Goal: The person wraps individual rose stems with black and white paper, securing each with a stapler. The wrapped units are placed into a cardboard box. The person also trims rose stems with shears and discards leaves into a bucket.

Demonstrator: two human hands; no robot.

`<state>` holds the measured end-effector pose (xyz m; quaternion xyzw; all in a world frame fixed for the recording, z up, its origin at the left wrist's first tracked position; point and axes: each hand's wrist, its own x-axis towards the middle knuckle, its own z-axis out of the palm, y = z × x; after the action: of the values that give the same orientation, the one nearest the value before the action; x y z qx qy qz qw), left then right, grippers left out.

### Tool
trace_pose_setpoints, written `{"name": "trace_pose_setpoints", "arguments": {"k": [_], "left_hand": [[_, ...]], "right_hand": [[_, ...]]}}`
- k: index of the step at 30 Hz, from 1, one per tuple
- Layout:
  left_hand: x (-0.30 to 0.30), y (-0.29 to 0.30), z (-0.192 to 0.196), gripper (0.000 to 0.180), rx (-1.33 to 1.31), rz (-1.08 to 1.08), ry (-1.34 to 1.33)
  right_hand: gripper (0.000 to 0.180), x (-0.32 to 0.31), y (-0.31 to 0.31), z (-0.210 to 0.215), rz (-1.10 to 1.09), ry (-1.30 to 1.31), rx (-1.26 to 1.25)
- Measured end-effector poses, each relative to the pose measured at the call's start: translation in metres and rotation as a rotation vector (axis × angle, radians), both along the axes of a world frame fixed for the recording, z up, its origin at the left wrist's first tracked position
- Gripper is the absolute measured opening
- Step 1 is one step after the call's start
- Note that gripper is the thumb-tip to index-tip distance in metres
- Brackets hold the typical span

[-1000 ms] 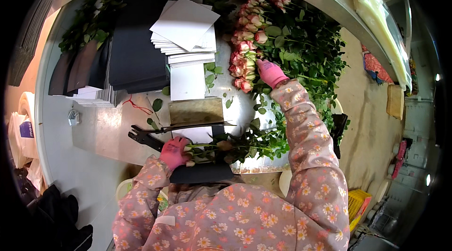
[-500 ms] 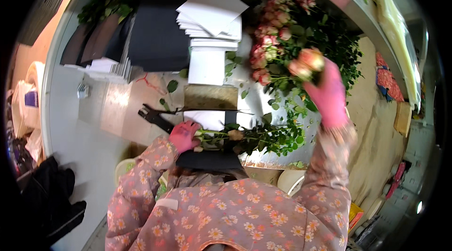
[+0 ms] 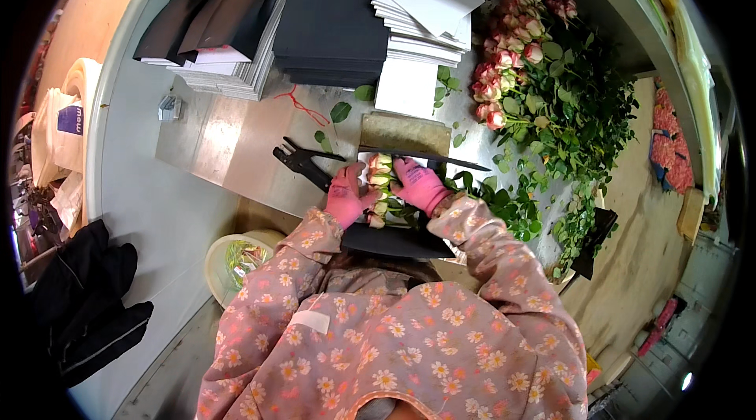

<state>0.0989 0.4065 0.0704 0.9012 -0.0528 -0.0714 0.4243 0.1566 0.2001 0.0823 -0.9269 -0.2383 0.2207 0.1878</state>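
Note:
Pink-and-cream roses (image 3: 380, 173) lie in a column of blooms on the black wrapping sheet (image 3: 394, 241) in front of me, stems toward the right. My left hand (image 3: 347, 195), in a pink glove, touches the blooms from the left, thumb and fingers apart. From the right, my gloved right hand (image 3: 421, 184) closes round the roses just behind their heads; its fingers partly hide the stems. A black hand tool with long handles (image 3: 305, 164), perhaps a stapler or pliers, lies left of the wrap. Behind the blooms is a brownish block (image 3: 405, 133).
A large heap of roses (image 3: 512, 50) with leafy stems covers the right side. Stacked white cards (image 3: 425, 7) and black sheets (image 3: 335, 18) stand at the back. Wrapped bundles (image 3: 224, 26) lie at the back left. A bucket (image 3: 228, 270) is below the table edge.
My right hand has come from the heap at the right to the wrap, bringing roses. My left hand has shifted from the stems to the blooms' left side. The whole view has shifted.

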Motion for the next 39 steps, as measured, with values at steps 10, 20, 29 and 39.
{"name": "trace_pose_setpoints", "arguments": {"k": [10,20,29,39], "left_hand": [[-0.002,0.0,0.011,0.063,0.009,0.019,-0.011],[0.058,0.008,0.049,0.041,0.349,-0.6,-0.209],[0.053,0.01,0.051,0.04,0.313,-0.614,-0.242],[0.045,0.017,0.041,0.043,0.293,-0.558,-0.204]], "right_hand": [[0.054,0.01,-0.001,0.004,0.183,-0.04,-0.129],[0.025,-0.006,0.033,0.057,0.2,-0.325,-0.31],[0.034,0.06,0.027,0.118,0.239,-0.146,-0.242],[0.095,0.266,0.036,0.149,-0.552,-0.591,-0.237]]}}
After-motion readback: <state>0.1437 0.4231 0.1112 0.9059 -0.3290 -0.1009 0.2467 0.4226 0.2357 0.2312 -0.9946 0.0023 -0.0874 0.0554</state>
